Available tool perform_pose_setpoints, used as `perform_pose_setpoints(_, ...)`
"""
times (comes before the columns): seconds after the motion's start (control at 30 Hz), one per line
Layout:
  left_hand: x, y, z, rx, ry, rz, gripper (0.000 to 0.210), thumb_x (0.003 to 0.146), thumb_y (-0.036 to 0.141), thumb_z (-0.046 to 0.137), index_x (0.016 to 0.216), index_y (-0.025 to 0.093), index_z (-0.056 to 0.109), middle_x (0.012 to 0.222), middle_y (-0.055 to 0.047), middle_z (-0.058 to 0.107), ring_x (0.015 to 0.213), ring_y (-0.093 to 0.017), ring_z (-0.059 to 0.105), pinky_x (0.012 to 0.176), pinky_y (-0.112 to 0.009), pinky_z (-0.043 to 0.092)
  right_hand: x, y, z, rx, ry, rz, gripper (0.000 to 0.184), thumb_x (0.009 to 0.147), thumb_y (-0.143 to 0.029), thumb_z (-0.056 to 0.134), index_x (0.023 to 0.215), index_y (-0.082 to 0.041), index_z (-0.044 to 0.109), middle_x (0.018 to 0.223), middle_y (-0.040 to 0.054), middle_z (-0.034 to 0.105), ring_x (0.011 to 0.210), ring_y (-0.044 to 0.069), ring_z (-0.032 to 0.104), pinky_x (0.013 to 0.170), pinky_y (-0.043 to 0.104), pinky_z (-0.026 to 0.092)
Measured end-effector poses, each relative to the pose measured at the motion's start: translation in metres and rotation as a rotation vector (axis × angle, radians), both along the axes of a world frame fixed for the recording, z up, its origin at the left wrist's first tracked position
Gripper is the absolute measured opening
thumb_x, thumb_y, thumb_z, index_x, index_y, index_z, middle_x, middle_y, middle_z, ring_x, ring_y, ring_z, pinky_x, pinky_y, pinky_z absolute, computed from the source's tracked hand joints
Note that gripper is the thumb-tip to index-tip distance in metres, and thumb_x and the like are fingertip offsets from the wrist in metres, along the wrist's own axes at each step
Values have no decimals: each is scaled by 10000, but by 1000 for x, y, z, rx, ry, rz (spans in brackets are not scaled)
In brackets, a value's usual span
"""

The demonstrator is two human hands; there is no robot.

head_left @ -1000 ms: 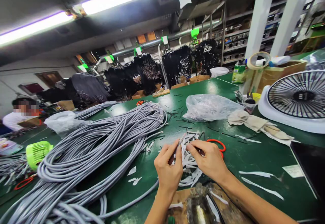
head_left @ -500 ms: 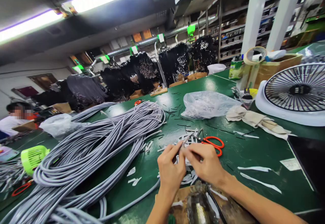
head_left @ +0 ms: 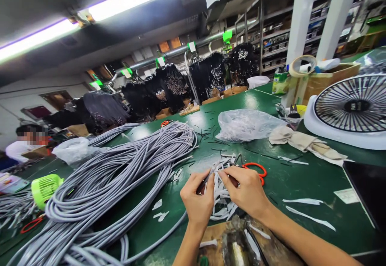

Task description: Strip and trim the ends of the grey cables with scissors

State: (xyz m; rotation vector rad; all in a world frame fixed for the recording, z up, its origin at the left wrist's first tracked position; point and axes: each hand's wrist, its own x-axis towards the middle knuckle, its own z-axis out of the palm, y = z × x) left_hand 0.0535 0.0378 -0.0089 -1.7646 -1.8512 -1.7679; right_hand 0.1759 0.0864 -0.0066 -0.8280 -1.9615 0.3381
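Fingers [head_left: 208, 176] of both hands pinched shut on thin grey cable end [head_left: 211, 173], over white scraps [head_left: 221, 195].

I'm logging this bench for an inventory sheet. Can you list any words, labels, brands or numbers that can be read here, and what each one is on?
None can be read.
Green tin by the pillar: print too blurred.
Green hanging tags above the dark bundles: no legible marks.
White sticker on the green table: too small and blurred.
Fan hub: mark too small to read.
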Motion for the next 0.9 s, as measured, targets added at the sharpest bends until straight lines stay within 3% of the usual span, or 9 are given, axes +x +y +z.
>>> perform_pose_setpoints(0.33, 3, -1, -2, 76, 196, 5, 174, 750, 144, 573, 897, 159, 666, 640, -5, 565, 508, -79, 461, 498, -195, 387, -2, 1, 1, -75, 12, 3, 298, 858, -276, 424, 646, -159, 598, 544, 4, 556, 471, 99, 449, 494, 222, 301)
perform_pose_setpoints(0.67, 6, -6, 0, 31, 254, 81, 181, 773, 170, 531, 885, 151, 671, 628, -26, 575, 532, -99, 516, 518, -204, 413, 0, 3, -6, 165, 65, 134, 239, 841, -205, 447, 687, -145, 621, 578, 29, 599, 502, 104, 506, 525, 218, 342)
perform_pose_setpoints(0.83, 6, -5, -7, 93, 326, 149, 191, 778, 183, 528, 897, 161, 676, 603, -20, 568, 503, -94, 513, 512, -199, 394, -3, 3, -2, 28, 5, 41, 306, 858, -259, 415, 630, -159, 594, 496, -3, 523, 434, 94, 423, 469, 218, 304)
perform_pose_setpoints(0.9, 4, -1, -9, 49, 370, 176, 188, 767, 176, 538, 888, 174, 682, 594, -13, 562, 495, -97, 511, 494, -203, 371, -6, -5, 1, 58, 25, 37, 306, 854, -243, 415, 609, -158, 578, 497, -3, 518, 436, 93, 417, 470, 218, 300)
